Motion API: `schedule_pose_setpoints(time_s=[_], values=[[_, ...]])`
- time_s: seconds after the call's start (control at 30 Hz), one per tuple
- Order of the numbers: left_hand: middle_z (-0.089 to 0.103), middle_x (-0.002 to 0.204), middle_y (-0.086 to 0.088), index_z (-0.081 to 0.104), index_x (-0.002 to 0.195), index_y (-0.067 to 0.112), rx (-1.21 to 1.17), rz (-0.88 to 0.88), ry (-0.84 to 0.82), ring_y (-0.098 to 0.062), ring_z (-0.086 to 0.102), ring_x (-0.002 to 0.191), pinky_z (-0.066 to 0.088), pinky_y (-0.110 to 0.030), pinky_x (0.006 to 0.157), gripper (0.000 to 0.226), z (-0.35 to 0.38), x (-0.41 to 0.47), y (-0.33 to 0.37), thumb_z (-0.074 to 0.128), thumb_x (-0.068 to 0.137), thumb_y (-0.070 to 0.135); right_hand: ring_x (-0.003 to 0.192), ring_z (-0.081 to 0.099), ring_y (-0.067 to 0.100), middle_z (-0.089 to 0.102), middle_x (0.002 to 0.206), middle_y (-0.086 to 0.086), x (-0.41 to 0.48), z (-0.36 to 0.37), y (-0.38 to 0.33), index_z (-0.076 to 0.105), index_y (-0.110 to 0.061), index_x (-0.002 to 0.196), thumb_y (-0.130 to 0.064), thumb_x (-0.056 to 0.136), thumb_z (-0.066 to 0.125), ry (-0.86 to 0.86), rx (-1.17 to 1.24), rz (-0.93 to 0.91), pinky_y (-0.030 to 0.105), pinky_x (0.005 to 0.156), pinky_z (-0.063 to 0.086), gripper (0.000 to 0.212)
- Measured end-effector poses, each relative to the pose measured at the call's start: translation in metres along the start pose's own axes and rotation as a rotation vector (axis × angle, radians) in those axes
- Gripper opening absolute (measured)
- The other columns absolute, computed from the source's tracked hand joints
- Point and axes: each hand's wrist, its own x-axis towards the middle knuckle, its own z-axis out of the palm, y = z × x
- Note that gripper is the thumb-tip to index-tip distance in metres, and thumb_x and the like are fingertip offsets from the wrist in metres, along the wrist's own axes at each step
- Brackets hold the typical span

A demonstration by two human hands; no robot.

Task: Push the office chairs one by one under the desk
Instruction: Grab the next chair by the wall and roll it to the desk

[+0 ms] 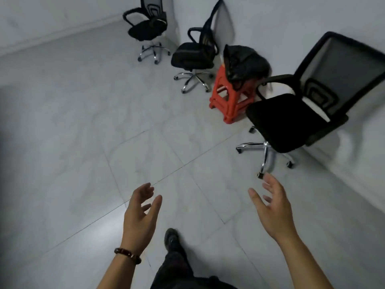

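Note:
Three black mesh-back office chairs on chrome wheeled bases stand along the white wall. The nearest chair [291,119] is at the right, a second chair [195,55] is further back, and a third chair [148,28] stands in the far corner. My left hand [139,217] and my right hand [273,207] are raised in front of me over the floor, fingers relaxed and holding nothing. My right hand is just short of the nearest chair's wheeled base. No desk is in view.
An orange plastic stool [227,101] with a black bag [245,63] on top stands between the nearest and second chair. My foot [171,238] steps forward on the grey tiled floor [83,142]. White walls close the right and back sides.

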Motion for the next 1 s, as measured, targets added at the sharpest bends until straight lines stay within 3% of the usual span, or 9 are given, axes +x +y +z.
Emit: schedule_pose_setpoints(time_s=[0.33,0.67,0.83,1.0], values=[[0.059,0.122,0.003,0.047,0.126,0.025,0.052,0.085,-0.304,-0.005,0.058,0.109,0.053,-0.033,0.086,0.042,0.264,0.148,0.072,0.064,0.088,0.021,0.123,0.050,0.011,0.045,0.144,-0.006,0.183,-0.130,0.086,0.035,-0.023,0.150,-0.036,0.090,0.067,0.288,0.011,0.160,0.037,0.103,0.046,0.069],[0.055,0.125,0.003,0.042,0.134,0.017,0.035,0.382,-0.597,-0.009,0.056,0.111,0.052,-0.031,0.088,0.048,0.531,0.304,0.297,0.062,0.091,0.024,0.127,0.048,0.010,0.045,0.146,-0.006,0.389,-0.323,0.053,0.036,-0.021,0.150,-0.033,0.094,0.064,0.608,-0.034,0.123,0.034,0.102,0.044,0.064],[0.054,0.124,0.008,0.041,0.135,0.020,0.054,0.397,-0.617,-0.006,0.055,0.112,0.050,-0.024,0.087,0.051,0.632,0.327,0.338,0.063,0.090,0.024,0.129,0.048,0.009,0.045,0.144,-0.011,0.480,-0.383,0.086,0.038,-0.024,0.148,-0.034,0.093,0.066,0.613,-0.018,0.119,0.034,0.104,0.043,0.062],[0.054,0.124,0.010,0.042,0.136,0.021,0.103,0.211,-0.506,-0.005,0.055,0.112,0.050,-0.024,0.089,0.052,0.730,0.316,0.328,0.063,0.088,0.022,0.130,0.038,0.003,0.043,0.140,-0.013,0.606,-0.445,0.122,0.043,-0.022,0.143,-0.051,0.092,0.061,0.500,-0.072,0.040,0.023,0.108,0.030,0.062]])
